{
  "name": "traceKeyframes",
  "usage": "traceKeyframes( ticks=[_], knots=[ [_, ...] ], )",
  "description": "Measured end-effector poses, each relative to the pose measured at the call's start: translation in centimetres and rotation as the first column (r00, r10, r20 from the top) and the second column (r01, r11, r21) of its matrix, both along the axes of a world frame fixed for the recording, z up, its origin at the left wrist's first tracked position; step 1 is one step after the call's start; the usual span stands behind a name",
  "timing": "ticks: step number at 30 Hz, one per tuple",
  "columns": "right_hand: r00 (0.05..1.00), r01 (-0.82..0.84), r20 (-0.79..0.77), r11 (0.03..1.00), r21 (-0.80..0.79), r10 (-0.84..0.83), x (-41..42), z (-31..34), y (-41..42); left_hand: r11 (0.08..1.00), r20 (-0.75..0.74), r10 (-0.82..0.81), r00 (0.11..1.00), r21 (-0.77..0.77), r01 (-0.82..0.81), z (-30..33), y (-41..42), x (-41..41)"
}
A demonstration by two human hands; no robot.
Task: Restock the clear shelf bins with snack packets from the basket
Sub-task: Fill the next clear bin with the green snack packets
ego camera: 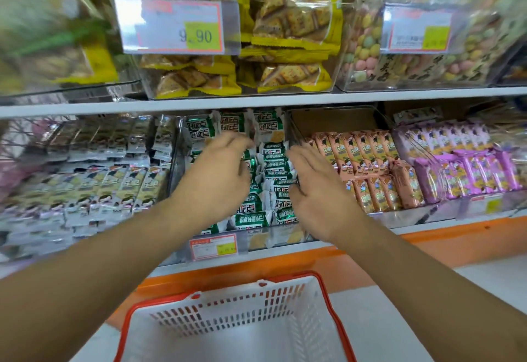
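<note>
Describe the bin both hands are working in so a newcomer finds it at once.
Start at the lower shelf with the orange edge, above the red-rimmed basket. The bin of green-and-white packets sits mid-shelf, with the left hand and right hand over it. Its neighbours hold black-and-white packets to the left and peach packets to the right.

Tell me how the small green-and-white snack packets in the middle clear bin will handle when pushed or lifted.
The small green-and-white snack packets look glossy, so probably slippery and apt to slide over each other. They lie loosely heaped, so a push from the left hand or right hand would likely shift several. Being small sealed wrappers, they are probably light and crinkly.
</note>
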State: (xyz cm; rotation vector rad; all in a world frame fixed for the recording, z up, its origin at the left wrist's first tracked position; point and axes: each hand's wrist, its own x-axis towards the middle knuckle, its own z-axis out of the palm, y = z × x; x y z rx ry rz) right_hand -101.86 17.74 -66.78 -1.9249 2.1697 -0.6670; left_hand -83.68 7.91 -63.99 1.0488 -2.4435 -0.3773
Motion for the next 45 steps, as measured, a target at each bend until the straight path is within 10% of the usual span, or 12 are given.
traceKeyframes(
  ticks=[7,39,45],
  knots=[
    [0.970,-0.110,-0.186,0.964,0.243,0.158,5.0,-1.4,2.4,0.995,0.440,0.011,0.898,0.081,-0.052,-4.9,5.6,3.2],
    [0.993,0.052,-0.121,0.941,0.336,-0.011,4.3,-0.8,-3.1,0.982,0.361,0.028,0.932,0.162,-0.092,-3.5,1.4,1.5],
    [0.987,0.113,-0.121,0.990,0.088,-0.102,2.1,2.1,-7.8,0.975,0.310,0.155,0.938,0.104,-0.195,-0.5,-3.1,-0.9]
  ],
)
